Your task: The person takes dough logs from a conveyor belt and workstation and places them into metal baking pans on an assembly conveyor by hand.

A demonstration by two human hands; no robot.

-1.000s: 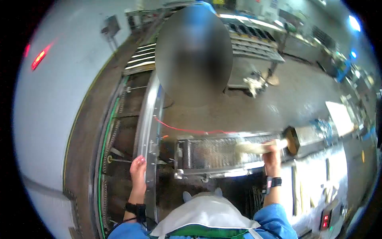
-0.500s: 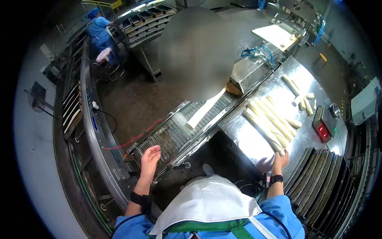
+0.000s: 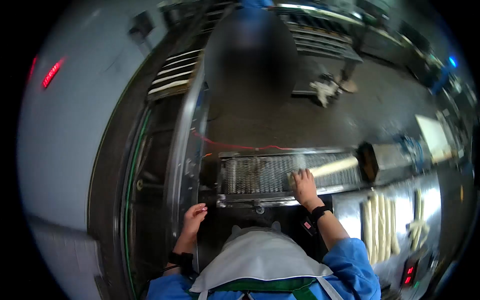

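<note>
A long pale dough stick (image 3: 332, 167) lies on the mesh conveyor (image 3: 255, 175), one end near the metal housing on the right. My right hand (image 3: 304, 186) is over its left end, fingers bent down around it. Beside the rail, below the conveyor's left end, my left hand (image 3: 194, 217) hangs with fingers curled together; whether anything is between them is too small to tell. Several more dough sticks (image 3: 381, 225) lie side by side on the steel table (image 3: 345, 205), with smaller pieces (image 3: 418, 225) to their right.
A long metal rail (image 3: 181, 145) runs up the left side, beside a rack of pale strips (image 3: 172, 75). The metal housing (image 3: 392, 162) stands at the conveyor's right end. A scale display (image 3: 409, 274) glows red. Behind a blurred patch, a person's blue clothing (image 3: 256, 4) shows.
The view has swung back from the table toward the conveyor. My right hand has moved from the table's dough sticks to the one on the conveyor. My left hand is now beside the rail.
</note>
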